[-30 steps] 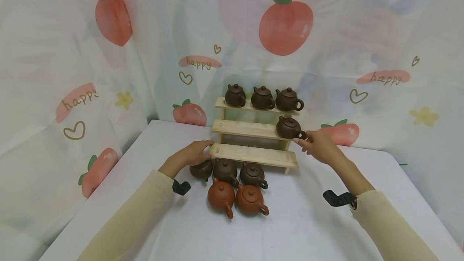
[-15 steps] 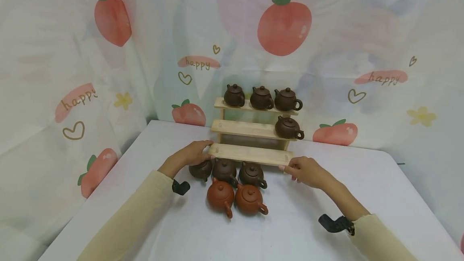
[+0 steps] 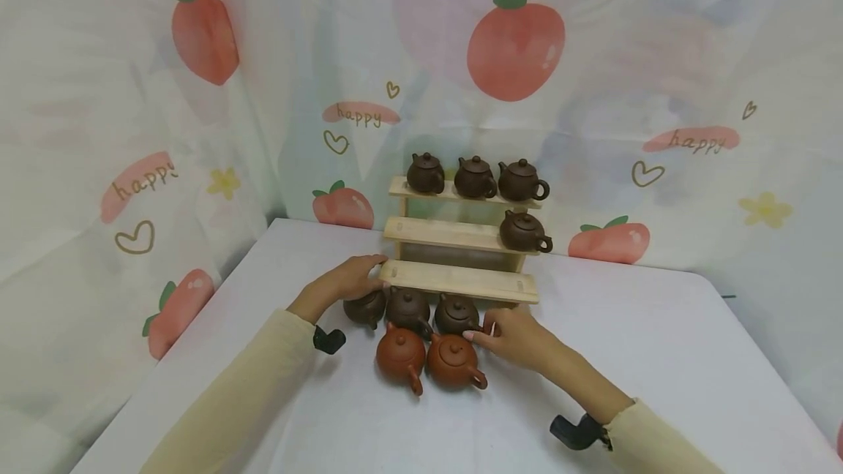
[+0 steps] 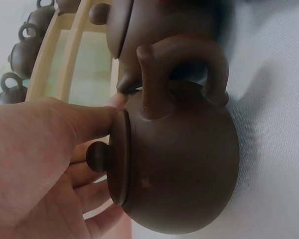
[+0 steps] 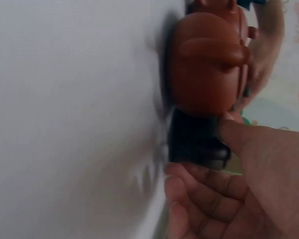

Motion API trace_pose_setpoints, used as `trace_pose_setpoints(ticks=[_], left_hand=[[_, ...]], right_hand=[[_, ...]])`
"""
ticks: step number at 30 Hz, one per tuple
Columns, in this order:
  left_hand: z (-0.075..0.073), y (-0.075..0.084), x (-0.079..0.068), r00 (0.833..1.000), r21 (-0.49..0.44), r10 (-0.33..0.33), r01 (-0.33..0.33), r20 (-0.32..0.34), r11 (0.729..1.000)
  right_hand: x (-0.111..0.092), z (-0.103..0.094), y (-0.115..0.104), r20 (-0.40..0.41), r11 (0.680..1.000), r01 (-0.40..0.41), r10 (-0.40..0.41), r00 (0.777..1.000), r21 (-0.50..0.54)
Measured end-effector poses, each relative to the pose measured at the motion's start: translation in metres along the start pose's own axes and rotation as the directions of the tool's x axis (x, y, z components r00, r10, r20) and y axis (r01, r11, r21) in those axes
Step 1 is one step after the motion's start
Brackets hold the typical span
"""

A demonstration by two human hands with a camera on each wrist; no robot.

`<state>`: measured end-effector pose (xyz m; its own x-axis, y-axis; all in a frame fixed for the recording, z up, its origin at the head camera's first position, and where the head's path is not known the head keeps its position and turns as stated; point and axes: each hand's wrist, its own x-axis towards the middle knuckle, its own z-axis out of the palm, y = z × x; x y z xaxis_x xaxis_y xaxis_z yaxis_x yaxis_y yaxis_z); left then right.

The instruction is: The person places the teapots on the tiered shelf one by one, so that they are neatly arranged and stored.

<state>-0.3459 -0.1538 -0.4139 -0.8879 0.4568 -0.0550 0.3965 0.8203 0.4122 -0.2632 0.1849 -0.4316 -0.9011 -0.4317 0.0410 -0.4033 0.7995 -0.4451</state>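
Note:
A three-tier wooden display stand (image 3: 461, 280) stands on the table. My left hand (image 3: 349, 278) grips the left end of its lowest shelf, just above a dark brown teapot (image 4: 184, 159) that fills much of the left wrist view. A second dark teapot (image 3: 407, 311) sits beside that one. My right hand (image 3: 520, 336) pinches the handle of the rightmost dark teapot (image 3: 456, 313) in this front row; its thumb and fingers lie either side of the handle in the right wrist view. Two reddish-brown teapots (image 3: 400, 357) stand nearer to me, handles toward the front.
Three dark teapots (image 3: 475, 178) line the top shelf, and another dark teapot (image 3: 523, 231) stands at the right end of the middle shelf. A white cloth covers the table (image 3: 658, 357). A fruit-print curtain (image 3: 612, 42) hangs behind and to the left.
My right hand has let go of the teapot on the middle shelf, come down past the lowest shelf and taken the front-row dark teapot's handle. The left hand stays at the stand.

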Motion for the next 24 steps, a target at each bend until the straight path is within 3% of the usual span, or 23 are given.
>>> trace_pose_setpoints(ticks=[7, 24], left_hand=[[0.0, 0.001, 0.0, 1.0, 0.006, 0.003, -0.003, -0.001, 1.0], [0.002, -0.001, 0.001, 1.0, 0.009, 0.015, -0.015, -0.01, 1.0]], right_hand=[[0.004, 0.013, -0.002, -0.037, 0.993, 0.092, -0.095, 0.995, -0.073], [-0.001, 0.018, 0.002, -0.022, 0.997, 0.043, -0.044, 0.999, -0.067]])
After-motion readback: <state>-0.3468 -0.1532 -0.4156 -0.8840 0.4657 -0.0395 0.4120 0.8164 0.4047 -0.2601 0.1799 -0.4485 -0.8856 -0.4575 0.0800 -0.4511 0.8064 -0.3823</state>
